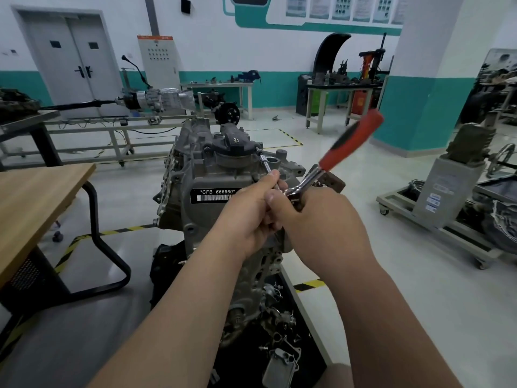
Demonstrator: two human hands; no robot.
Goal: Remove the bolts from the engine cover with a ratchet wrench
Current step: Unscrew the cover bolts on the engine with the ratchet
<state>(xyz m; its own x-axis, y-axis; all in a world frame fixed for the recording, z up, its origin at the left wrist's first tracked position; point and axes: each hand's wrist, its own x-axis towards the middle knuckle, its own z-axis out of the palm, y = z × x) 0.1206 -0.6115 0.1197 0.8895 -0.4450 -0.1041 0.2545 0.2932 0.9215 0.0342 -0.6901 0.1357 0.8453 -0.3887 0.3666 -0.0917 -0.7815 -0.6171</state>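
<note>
Engine (pixel 195 175) stands upright on a stand in the workshop, label plate (pixel 214 195) facing the camera. The dark engine cover (pixel 232 147) sits at the top and looks fully seated, not lifted.

Ratchet wrench (pixel 349 141): the red and black handle angles up to the right, blurred, with no hand on it. Its chrome head lies low between the 2 hands. An extension bar (pixel 265 162) runs from the head up and left to a socket (pixel 258 151) at the cover's right edge. The bolt is hidden inside the socket, so I cannot tell how far out it is.

Left hand (pixel 251 214): fingers curl round the near end of the extension bar, fingertips pinching it just below the socket end. Firm grip, steadying the bar.

Right hand (pixel 316 219): wraps the ratchet head where the bar joins it, thumb laid across toward the left hand. The 2 hands touch.

Progress, as a judgement: early to middle. 1 bolt, on the right side, has the tool on it. A fastener spot on the cover's left flank seems to hold a bolt, too small to confirm. No removed bolts are identifiable. Loose parts (pixel 279 317) lie near the engine's base, but I cannot tell whether any are cover bolts. The wooden table (pixel 33 197) at left shows none.

Left to do: finish backing out this bolt, move to the remaining ones, and the cover comes free only after that
</note>
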